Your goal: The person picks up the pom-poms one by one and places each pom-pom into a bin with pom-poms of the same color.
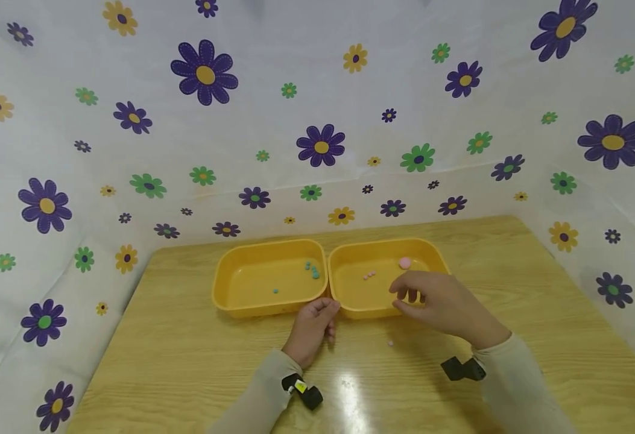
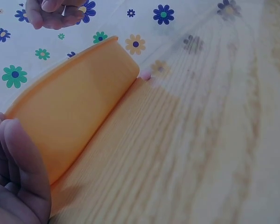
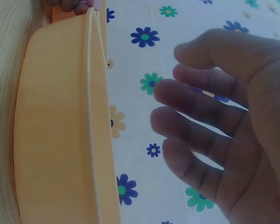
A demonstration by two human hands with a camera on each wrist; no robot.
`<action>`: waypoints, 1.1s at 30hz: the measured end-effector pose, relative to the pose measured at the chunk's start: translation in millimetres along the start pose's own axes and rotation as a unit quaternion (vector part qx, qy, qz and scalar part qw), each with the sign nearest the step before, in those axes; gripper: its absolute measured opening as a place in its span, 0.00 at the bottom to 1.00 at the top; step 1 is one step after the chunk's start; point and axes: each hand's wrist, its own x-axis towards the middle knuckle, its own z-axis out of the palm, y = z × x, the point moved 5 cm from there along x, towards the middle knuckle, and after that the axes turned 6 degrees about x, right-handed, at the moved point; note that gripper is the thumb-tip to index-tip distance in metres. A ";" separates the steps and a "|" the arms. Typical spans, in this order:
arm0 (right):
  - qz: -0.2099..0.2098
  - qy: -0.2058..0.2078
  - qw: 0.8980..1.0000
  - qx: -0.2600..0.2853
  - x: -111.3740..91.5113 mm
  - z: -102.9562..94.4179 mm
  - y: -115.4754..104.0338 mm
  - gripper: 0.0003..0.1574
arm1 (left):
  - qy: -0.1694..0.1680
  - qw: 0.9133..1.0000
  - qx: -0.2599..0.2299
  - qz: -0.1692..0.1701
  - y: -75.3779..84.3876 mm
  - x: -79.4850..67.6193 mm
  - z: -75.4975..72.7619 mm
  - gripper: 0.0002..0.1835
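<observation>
Two yellow trays lie side by side on the table. My left hand (image 1: 310, 328) pinches the rim of the right tray (image 1: 350, 292) at its near left corner, beside the left tray (image 1: 252, 277). Over the right tray's near right side hovers my right hand (image 1: 442, 304), its fingers loosely bent and apart, holding nothing in the right wrist view. Inside that tray are three tiny pink balls (image 1: 369, 275) and a bigger pink ball (image 1: 404, 263). Several teal balls (image 1: 315, 274) sit at the left tray's right end, with a lone teal ball (image 1: 275, 291) nearer the front.
A small pink ball (image 1: 390, 343) lies on the wooden table (image 1: 187, 361) in front of the right tray. Behind and at both sides hangs a white cloth (image 1: 274, 36) printed with flowers. Each wrist wears a black camera.
</observation>
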 end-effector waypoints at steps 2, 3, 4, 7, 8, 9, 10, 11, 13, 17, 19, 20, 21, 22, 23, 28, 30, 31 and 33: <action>-0.004 -0.014 1.000 0.001 -1.4 1.0 0.4 0.09 | 0.001 1.000 -0.002 0.000 0.3 -0.3 0.3 0.18; -0.005 -0.021 1.000 0.002 -2.1 1.3 0.9 0.09 | 0.001 1.000 -0.003 0.000 0.2 -0.6 0.1 0.18; -0.007 -0.026 1.000 0.002 -3.0 1.1 1.6 0.09 | 0.001 1.000 -0.003 0.000 0.3 -0.3 0.0 0.18; -0.012 -0.042 0.999 0.000 -5.2 1.1 2.3 0.08 | 0.001 1.000 -0.003 -0.003 -0.3 0.3 -0.8 0.18; -0.012 -0.048 0.999 0.001 -5.6 1.7 2.9 0.08 | 0.003 1.000 -0.002 -0.005 -0.9 0.3 -1.2 0.18; -0.014 -0.055 0.998 0.000 -5.8 2.2 2.7 0.07 | 0.003 1.000 -0.002 -0.006 -1.1 0.1 -1.4 0.18; -0.016 -0.061 0.998 0.001 -6.1 2.9 2.6 0.07 | 0.004 1.000 -0.002 -0.007 -1.3 -0.2 -1.4 0.19; -0.014 -0.068 0.998 0.003 -6.0 3.8 2.7 0.06 | 0.004 1.000 -0.002 -0.008 -1.2 -0.6 -1.3 0.19; -0.009 -0.083 0.996 0.011 -5.7 5.4 2.2 0.06 | 0.003 1.000 -0.001 -0.007 -1.1 -1.1 -1.0 0.20; 0.008 -0.109 0.993 0.033 -4.4 8.8 1.9 0.08 | -0.003 1.000 0.002 -0.003 0.2 -1.3 -0.1 0.21; 0.014 -0.119 0.992 0.036 -3.7 10.4 1.5 0.09 | -0.004 1.000 0.002 -0.002 0.7 -1.3 0.1 0.21; 0.017 -0.124 0.991 0.037 -3.2 11.3 1.6 0.10 | -0.005 1.000 0.002 -0.002 0.8 -1.3 0.2 0.21; 0.021 -0.128 0.991 0.037 -2.9 12.3 1.8 0.10 | -0.005 1.000 0.003 -0.001 1.0 -1.4 0.2 0.21; 0.023 -0.131 0.990 0.035 -2.5 13.2 1.8 0.11 | -0.005 1.000 0.003 -0.001 1.2 -1.5 0.3 0.21; 0.027 -0.135 0.990 0.034 -2.3 14.3 1.9 0.11 | -0.005 1.000 0.004 0.000 1.3 -1.7 0.3 0.21; 0.031 -0.149 0.987 0.041 -2.6 20.1 0.4 0.13 | 0.000 1.000 0.006 -0.003 0.6 -0.7 0.0 0.20; 0.027 -0.155 0.987 0.041 -3.1 23.9 0.3 0.13 | 0.001 1.000 0.005 -0.004 -0.2 -0.5 0.0 0.19; 0.025 -0.159 0.986 0.040 -3.2 26.2 0.5 0.13 | 0.001 1.000 0.005 -0.004 -0.9 -0.3 -0.3 0.18; 0.024 -0.167 0.985 0.047 -3.2 31.7 0.9 0.12 | 0.000 1.000 0.004 -0.003 -0.8 -0.8 -0.7 0.18</action>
